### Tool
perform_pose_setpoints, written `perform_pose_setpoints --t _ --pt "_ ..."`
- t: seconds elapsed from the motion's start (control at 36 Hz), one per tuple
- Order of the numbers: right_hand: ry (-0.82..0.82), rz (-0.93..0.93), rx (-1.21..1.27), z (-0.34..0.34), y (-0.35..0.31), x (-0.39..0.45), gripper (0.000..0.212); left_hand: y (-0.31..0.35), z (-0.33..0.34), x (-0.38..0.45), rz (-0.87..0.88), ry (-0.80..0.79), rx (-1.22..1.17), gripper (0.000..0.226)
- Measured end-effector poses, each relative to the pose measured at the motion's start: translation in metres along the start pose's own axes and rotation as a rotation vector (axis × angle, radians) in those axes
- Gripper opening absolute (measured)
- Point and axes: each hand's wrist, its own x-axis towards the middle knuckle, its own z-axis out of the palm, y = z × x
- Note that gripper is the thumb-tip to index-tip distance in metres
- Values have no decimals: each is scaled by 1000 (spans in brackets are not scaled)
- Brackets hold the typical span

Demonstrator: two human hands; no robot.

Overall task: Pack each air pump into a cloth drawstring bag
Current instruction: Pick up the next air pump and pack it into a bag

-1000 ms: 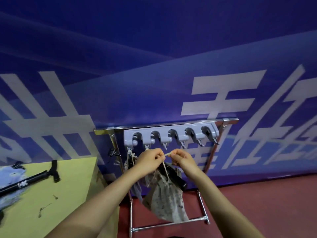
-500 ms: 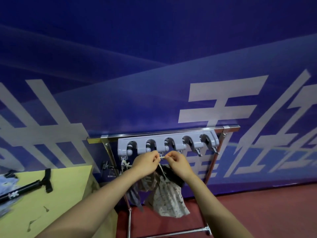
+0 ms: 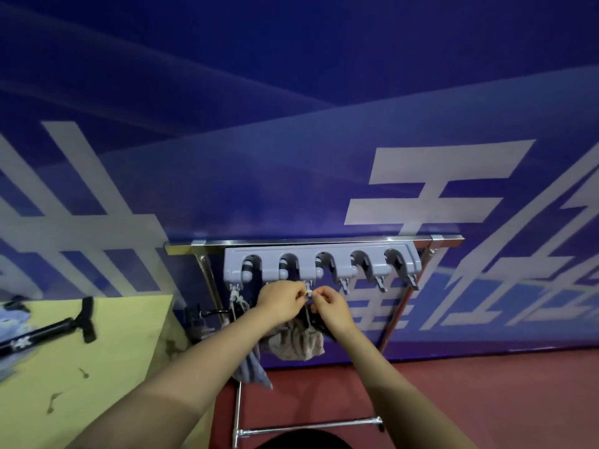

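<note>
L hand (image 3: 281,302): grip pinches the thin pale drawstring cord (image 3: 309,293) from the left, just under the 3rd hook of the grey plastic hook rack (image 3: 321,265); prob. holding the loop spread so it catches the hook.
R hand (image 3: 331,306): grip pinches same cord from the right, fingertips nearly touching L's; two-hand hold keeps the loop taut.
Bag: light patterned cloth drawstring bag (image 3: 296,341) hangs bunched below both hands, wt carried by the cord. Dark part at its mouth is likely an air pump inside; can't confirm.
Other bag: grey-blue cloth bag (image 3: 251,367) hangs from the leftmost hook, so hanging looks like the drop-off for packed ones.
Rack mount: fixed to a chrome metal frame stand (image 3: 311,427) on the floor, off the tabletop's far right corner.
Still to pack: black slim air pump w/ T-handle (image 3: 48,330) lies near the left edge of the yellow-green tabletop (image 3: 107,358), beside blurred blue cloth.
</note>
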Motion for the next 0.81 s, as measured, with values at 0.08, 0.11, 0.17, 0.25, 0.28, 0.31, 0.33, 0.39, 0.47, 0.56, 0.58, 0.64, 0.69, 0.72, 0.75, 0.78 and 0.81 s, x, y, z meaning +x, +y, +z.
perform_pose_setpoints --t 0.08,0.11,0.17,0.25,0.28,0.31,0.33,0.39,0.47,0.56,0.58,0.64,0.69,0.72,0.75,0.78,0.81 --pt "25 -33 29 1 2 -6 20 -8 -1 1 27 -32 -119 24" --pt "44 -50 34 1 2 -7 18 -11 -1 1 29 -23 -198 24" --pt "93 -75 61 2 -1 -10 14 -14 -4 0 37 4 -319 23" --pt "138 -85 102 4 -6 -13 10 -16 -7 -1 72 26 -410 17" --pt "160 -89 93 6 -9 -15 7 -18 -8 -3 85 47 -435 16" --pt "192 -96 67 9 -11 -16 5 -20 -8 -4 92 72 -465 16" --pt "233 -104 33 12 -16 -19 7 -24 -8 -7 97 103 -502 16" --pt "306 -164 11 17 -30 -27 9 -31 -12 -16 107 170 -571 18" --pt "280 -255 76 34 -57 -41 3 -51 -19 -38 103 283 -682 20" --pt "141 -286 168 66 -78 -50 8 -86 -25 -66 32 335 -789 24" --pt "90 -291 184 78 -85 -53 10 -99 -28 -76 -4 337 -797 26" --pt "-19 -293 206 104 -94 -59 13 -126 -33 -97 -80 330 -817 26" --pt "-109 -287 216 132 -100 -68 11 -155 -36 -120 -178 329 -865 24" --pt "-143 -275 223 148 -102 -73 11 -173 -37 -133 -226 334 -880 23" --pt "-173 -259 229 163 -103 -78 11 -190 -38 -145 -272 331 -879 21" --pt "-203 -242 237 178 -104 -83 11 -208 -37 -158 -316 327 -881 20" --pt "-224 -224 241 193 -106 -89 11 -225 -36 -171 -362 317 -877 20"
